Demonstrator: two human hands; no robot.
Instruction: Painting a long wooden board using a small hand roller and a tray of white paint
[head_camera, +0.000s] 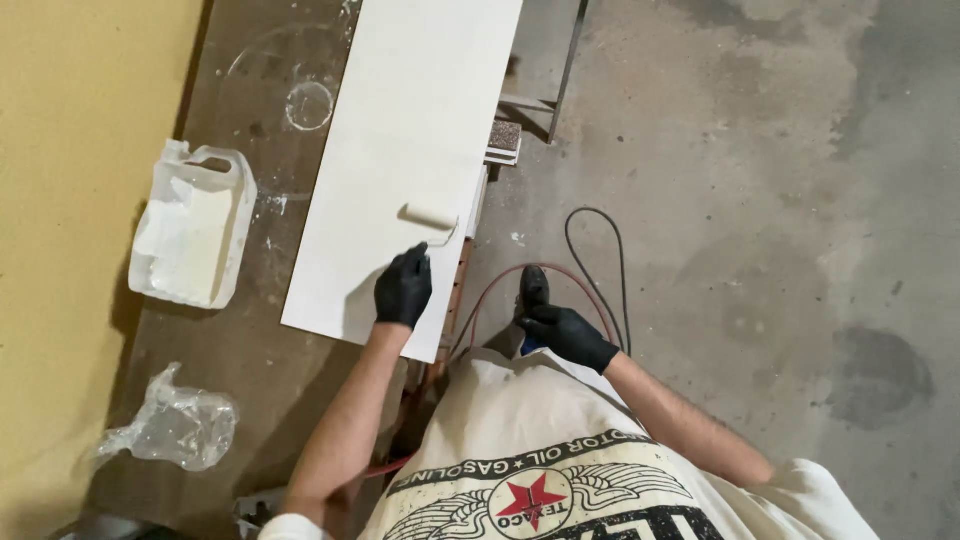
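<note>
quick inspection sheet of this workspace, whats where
surface: brown worktop, paint-spattered
job's things: white board lying flat; small paint roller resting on it
clutter: cut-open plastic jug with white paint; crumpled clear plastic bag
grippers: left hand, black glove, grips the roller handle; right hand, black glove, at the waist, whether it holds anything cannot be told
cables: red hose and black cable looped on the floor
surroundings: stained concrete floor; yellow wall
</note>
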